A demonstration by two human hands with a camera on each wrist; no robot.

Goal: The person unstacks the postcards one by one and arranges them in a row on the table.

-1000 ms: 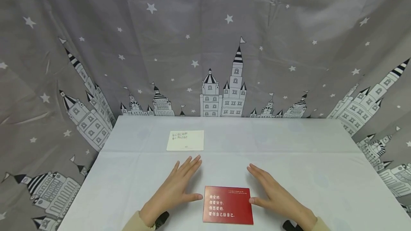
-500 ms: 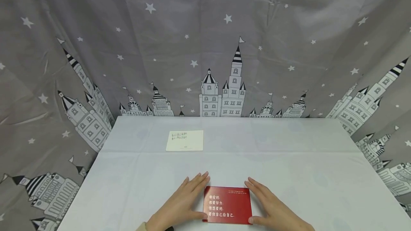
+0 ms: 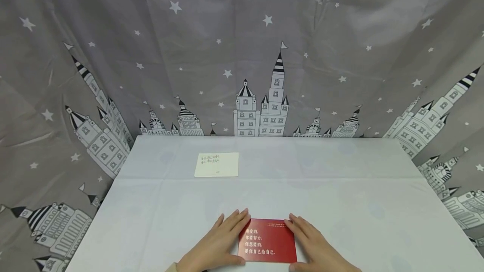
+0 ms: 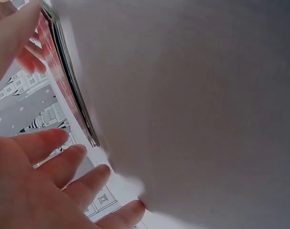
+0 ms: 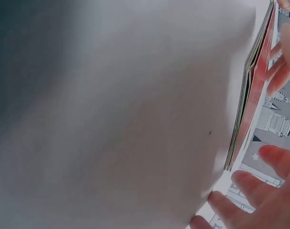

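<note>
Red card stack [image 3: 267, 240]: lain flat at the near edge of the table, printed face up; shown edge-on in both wrist views as several thin cards [image 4: 68, 86] laid together [image 5: 250, 95].
Left fingers [image 3: 232, 221]: held straight and close together, laid along the left edge of the stack, so that this side is squared from without.
Right fingers [image 3: 298, 226]: held straight, laid along the right edge, opposing the left.
Left hand [image 3: 215, 244]: rested palm-down on the cloth, thumb drawn in at the near left corner.
Right hand [image 3: 319, 249]: rested likewise, thumb at the near right corner; the stack is thus bracketed, not pinched or lifted.
White card [image 3: 217, 164]: lain alone, well apart, toward the far left.
Table [image 3: 359, 205]: covered in pale cloth.
Curtain [image 3: 242, 53]: grey, printed with stars and castles, hung behind.
</note>
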